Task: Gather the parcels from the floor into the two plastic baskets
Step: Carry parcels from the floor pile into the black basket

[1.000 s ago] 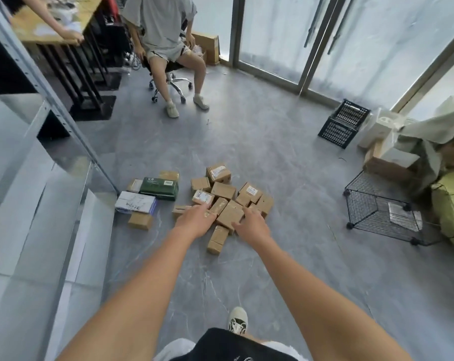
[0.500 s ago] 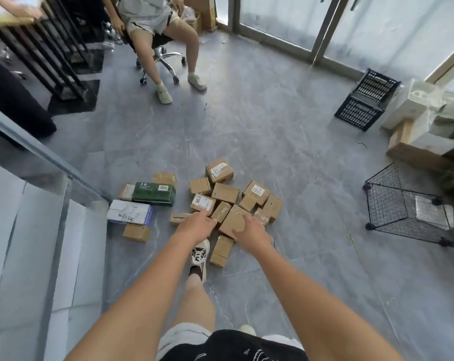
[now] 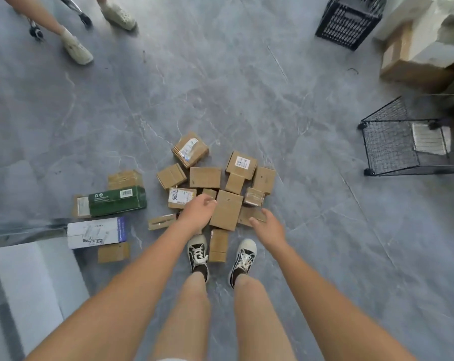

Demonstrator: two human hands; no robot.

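Bare arms and legs, no sleeves; black canvas sneakers [image 3: 198,254] with white toe caps, white laces, dark socks.

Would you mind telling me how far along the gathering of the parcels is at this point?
Nothing looks gathered yet: the brown parcels, the green box and the white box all lie on the floor, and the black plastic basket stands far off. The left hand and right hand reach over the pile, holding nothing. All the picking up and loading remains.
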